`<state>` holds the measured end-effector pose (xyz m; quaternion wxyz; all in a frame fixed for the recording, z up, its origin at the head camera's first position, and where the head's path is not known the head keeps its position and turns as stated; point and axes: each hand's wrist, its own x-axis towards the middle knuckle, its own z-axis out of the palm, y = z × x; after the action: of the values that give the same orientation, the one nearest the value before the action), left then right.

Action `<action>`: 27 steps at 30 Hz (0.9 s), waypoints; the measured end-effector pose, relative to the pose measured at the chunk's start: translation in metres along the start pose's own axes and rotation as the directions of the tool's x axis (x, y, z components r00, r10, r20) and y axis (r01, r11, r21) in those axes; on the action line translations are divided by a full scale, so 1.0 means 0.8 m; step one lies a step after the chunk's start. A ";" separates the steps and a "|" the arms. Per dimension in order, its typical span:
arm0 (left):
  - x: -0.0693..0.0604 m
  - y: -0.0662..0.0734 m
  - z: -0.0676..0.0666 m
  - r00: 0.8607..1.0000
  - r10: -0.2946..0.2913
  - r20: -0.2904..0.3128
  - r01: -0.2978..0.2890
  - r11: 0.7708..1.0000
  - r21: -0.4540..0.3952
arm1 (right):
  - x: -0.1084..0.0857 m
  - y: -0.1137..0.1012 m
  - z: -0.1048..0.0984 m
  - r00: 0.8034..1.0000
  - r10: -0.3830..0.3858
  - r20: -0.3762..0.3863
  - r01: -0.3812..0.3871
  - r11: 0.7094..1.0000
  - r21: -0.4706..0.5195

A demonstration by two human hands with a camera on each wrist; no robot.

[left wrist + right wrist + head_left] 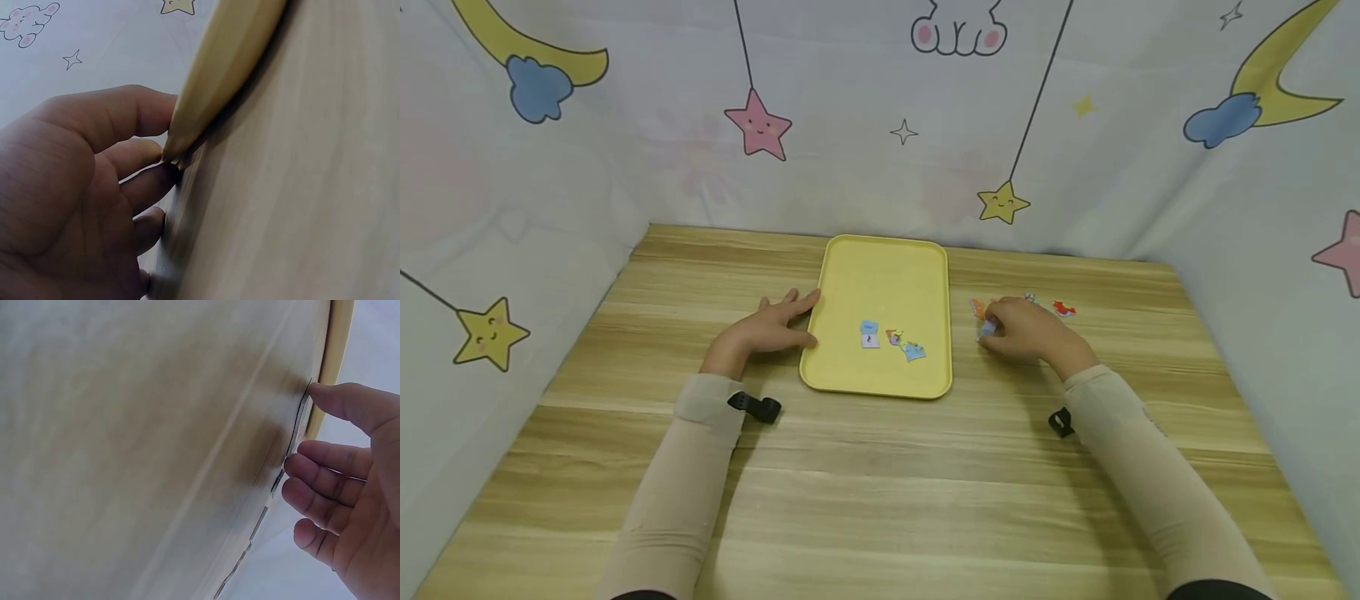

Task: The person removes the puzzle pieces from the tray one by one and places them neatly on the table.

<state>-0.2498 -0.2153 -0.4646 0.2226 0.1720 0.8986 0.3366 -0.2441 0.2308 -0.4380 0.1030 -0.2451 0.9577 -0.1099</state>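
Observation:
My left hand [767,325] rests against the left rim of a yellow tray [880,275], thumb and forefinger spread along it. The left wrist view shows that hand [81,169] touching the tray's side [212,75]. Inside the tray lie a blue-and-white jigsaw puzzle piece [869,340] and a small colourful group of pieces [913,351]. Right of the tray, my right hand [1026,329] pinches a bluish puzzle piece [988,327] between thumb and fingers, low at the table. From the right wrist, the hand [350,462] has thumb and fingertips at opposite ends of this thin piece [299,419].
Beyond the right hand lie more loose pieces: an orange one [977,307], a red one [1063,309] and others partly covered by the hand. The wooden table [880,483] meets a printed cloth wall [850,167] at the back and both sides.

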 end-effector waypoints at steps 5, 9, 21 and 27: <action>0.000 0.000 0.000 1.000 0.007 -0.003 -0.007 1.000 -0.001 | 0.000 -0.002 0.000 1.000 0.003 -0.002 -0.003 1.000 -0.003; 0.000 0.000 0.000 1.000 0.003 -0.004 -0.003 1.000 -0.008 | 0.000 -0.004 -0.002 1.000 0.022 -0.003 -0.022 1.000 0.001; 0.001 0.000 0.000 1.000 0.005 -0.006 -0.005 1.000 -0.001 | 0.017 -0.035 -0.018 0.999 -0.028 -0.024 0.029 0.999 0.030; -0.001 0.001 0.000 1.000 0.008 -0.001 -0.008 1.000 0.001 | 0.030 -0.057 -0.019 0.999 -0.050 -0.010 0.051 0.998 0.036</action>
<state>-0.2492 -0.2150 -0.4634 0.2206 0.1757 0.8983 0.3370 -0.2482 0.1823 -0.4147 0.1002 -0.2668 0.9495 -0.1310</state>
